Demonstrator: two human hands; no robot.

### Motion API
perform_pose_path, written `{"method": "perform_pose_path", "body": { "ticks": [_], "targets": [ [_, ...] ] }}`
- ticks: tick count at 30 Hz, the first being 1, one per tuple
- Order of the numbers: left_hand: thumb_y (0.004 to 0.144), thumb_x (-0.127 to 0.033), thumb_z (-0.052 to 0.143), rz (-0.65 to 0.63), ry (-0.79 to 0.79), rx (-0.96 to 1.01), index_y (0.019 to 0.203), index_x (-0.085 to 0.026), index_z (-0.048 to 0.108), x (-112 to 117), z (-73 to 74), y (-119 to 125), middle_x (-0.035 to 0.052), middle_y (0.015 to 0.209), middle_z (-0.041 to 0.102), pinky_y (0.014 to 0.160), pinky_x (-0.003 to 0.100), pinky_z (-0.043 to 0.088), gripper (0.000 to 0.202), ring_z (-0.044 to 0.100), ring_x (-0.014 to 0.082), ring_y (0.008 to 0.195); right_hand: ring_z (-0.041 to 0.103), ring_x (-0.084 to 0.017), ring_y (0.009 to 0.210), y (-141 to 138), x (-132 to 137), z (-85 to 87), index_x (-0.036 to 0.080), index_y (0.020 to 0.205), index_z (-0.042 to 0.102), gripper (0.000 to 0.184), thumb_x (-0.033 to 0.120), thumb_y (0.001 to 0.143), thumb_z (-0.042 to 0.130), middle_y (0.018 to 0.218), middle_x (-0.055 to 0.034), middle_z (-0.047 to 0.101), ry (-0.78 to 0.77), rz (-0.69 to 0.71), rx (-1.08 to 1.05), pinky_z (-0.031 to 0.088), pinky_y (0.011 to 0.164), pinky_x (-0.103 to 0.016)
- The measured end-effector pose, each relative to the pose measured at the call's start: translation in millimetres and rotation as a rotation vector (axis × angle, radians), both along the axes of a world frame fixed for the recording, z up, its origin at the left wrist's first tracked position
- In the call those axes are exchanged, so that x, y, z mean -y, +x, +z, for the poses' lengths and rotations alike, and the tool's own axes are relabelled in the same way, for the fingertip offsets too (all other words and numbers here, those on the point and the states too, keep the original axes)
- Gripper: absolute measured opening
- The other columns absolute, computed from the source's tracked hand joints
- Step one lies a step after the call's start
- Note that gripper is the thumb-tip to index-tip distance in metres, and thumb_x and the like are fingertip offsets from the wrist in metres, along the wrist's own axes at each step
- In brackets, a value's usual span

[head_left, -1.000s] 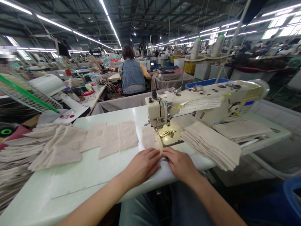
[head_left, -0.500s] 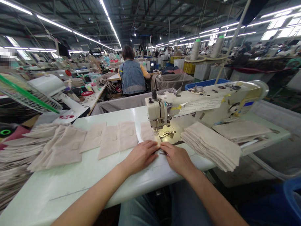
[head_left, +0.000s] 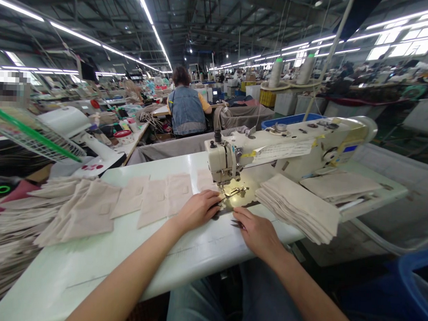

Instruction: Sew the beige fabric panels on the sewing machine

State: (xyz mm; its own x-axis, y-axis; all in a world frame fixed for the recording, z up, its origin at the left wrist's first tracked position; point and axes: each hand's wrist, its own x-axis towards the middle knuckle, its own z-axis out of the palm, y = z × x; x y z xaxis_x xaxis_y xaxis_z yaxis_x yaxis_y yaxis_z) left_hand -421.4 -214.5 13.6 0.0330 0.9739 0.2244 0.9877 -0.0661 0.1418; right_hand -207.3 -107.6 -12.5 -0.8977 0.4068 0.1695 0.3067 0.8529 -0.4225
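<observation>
My left hand (head_left: 200, 210) is at the needle area of the sewing machine (head_left: 223, 163), its fingers closed on the edge of a beige fabric piece (head_left: 205, 179). Part of that piece is hidden behind the hand and the machine head. My right hand (head_left: 259, 231) is just right of it, with thumb and forefinger together over the table's front part. Small thread snips (head_left: 236, 223) are held in its palm, their dark blades pointing left. Several beige pieces with small sewn tabs, among them one flat panel (head_left: 179, 192), lie left of my left hand.
A folded fabric stack (head_left: 298, 208) lies right of the needle, overhanging the table edge. Heaped beige pieces (head_left: 79, 212) cover the table's left end near a white fan (head_left: 74, 127). Thread cones (head_left: 276, 73) stand behind the machine. A person in a denim vest (head_left: 188, 110) sits ahead.
My hands have come apart. The right hand has drawn back slightly from the needle area, showing the snips' blades; the left remains at the fabric beside the needle.
</observation>
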Motion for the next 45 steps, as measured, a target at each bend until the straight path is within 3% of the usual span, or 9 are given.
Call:
{"method": "perform_pose_path", "body": {
  "ticks": [10,21,28,33,37,40,43,45],
  "targets": [
    [0.100,-0.026,0.048,0.016,0.022,0.029,0.122,-0.018,0.065,-11.1,-1.6,-16.1,0.0107,0.127,0.066,0.105,0.041,0.050,0.029,0.059,0.0242,0.121,0.067,-0.018,0.114,0.1,-0.5,-2.4,0.024,0.123,0.067,0.054,0.000,0.078,0.049,0.141,-0.0010,0.061,0.025,0.012,-0.022,0.053,0.095,-0.028],
    [0.099,-0.027,0.049,0.059,0.062,0.053,0.127,-0.018,0.064,-8.4,-4.3,-14.1,0.0117,0.129,0.066,0.105,0.043,0.051,0.033,0.060,0.0244,0.119,0.069,-0.019,0.108,-0.7,-0.4,-8.0,0.023,0.118,0.068,0.050,0.002,0.076,0.051,0.138,-0.0025,0.064,0.037,0.026,-0.066,0.054,0.091,-0.029],
    [0.099,-0.025,0.049,0.048,0.089,0.053,0.125,-0.018,0.065,-5.9,-4.9,-13.4,0.0108,0.127,0.066,0.105,0.042,0.051,0.031,0.061,0.0233,0.119,0.071,-0.018,0.094,-7.4,0.7,-6.0,0.022,0.099,0.072,0.025,0.011,0.084,0.055,0.118,-0.0033,0.073,0.042,0.008,-0.147,0.051,0.080,-0.024],
    [0.098,-0.024,0.050,0.078,0.094,0.061,0.127,-0.017,0.063,-4.4,-8.7,-10.7,0.0109,0.129,0.065,0.106,0.042,0.050,0.032,0.060,0.0234,0.120,0.071,-0.018,0.092,-9.0,-0.6,-9.4,0.022,0.100,0.070,0.023,0.012,0.087,0.054,0.114,-0.0031,0.073,0.040,0.023,-0.173,0.050,0.077,-0.024],
    [0.097,-0.024,0.052,0.152,0.113,0.070,0.129,-0.018,0.060,0.0,-13.6,-2.3,0.0117,0.133,0.063,0.108,0.044,0.048,0.034,0.057,0.0238,0.124,0.071,-0.019,0.091,-7.7,-1.8,-17.3,0.023,0.099,0.069,0.022,0.013,0.088,0.053,0.111,-0.0033,0.073,0.068,0.043,-0.201,0.051,0.075,-0.025],
    [0.096,-0.028,0.055,0.217,0.070,0.108,0.115,-0.019,0.066,3.3,-6.4,4.7,0.0097,0.124,0.066,0.104,0.039,0.050,0.024,0.060,0.0230,0.117,0.072,-0.019,0.089,-7.2,-3.1,-25.7,0.024,0.099,0.069,0.022,0.016,0.090,0.050,0.113,-0.0031,0.073,0.117,0.058,-0.236,0.052,0.073,-0.025],
    [0.099,-0.031,0.048,0.502,-0.019,0.180,0.094,-0.018,0.070,1.4,9.3,2.6,0.0086,0.107,0.070,0.096,0.032,0.051,0.026,0.065,0.0204,0.104,0.072,-0.019,0.087,-6.8,-3.5,-32.4,0.024,0.099,0.068,0.024,0.017,0.092,0.046,0.115,-0.0031,0.073,0.171,0.048,-0.272,0.053,0.070,-0.026],
    [0.101,-0.027,0.039,0.760,-0.027,0.197,0.099,-0.013,0.069,-3.6,17.7,-5.9,0.0150,0.108,0.069,0.095,0.034,0.050,0.033,0.066,0.0231,0.104,0.073,-0.020,0.087,-6.1,-3.2,-34.7,0.023,0.099,0.067,0.024,0.018,0.092,0.045,0.115,-0.0033,0.073,0.192,0.037,-0.290,0.053,0.069,-0.027]
  ]
}}
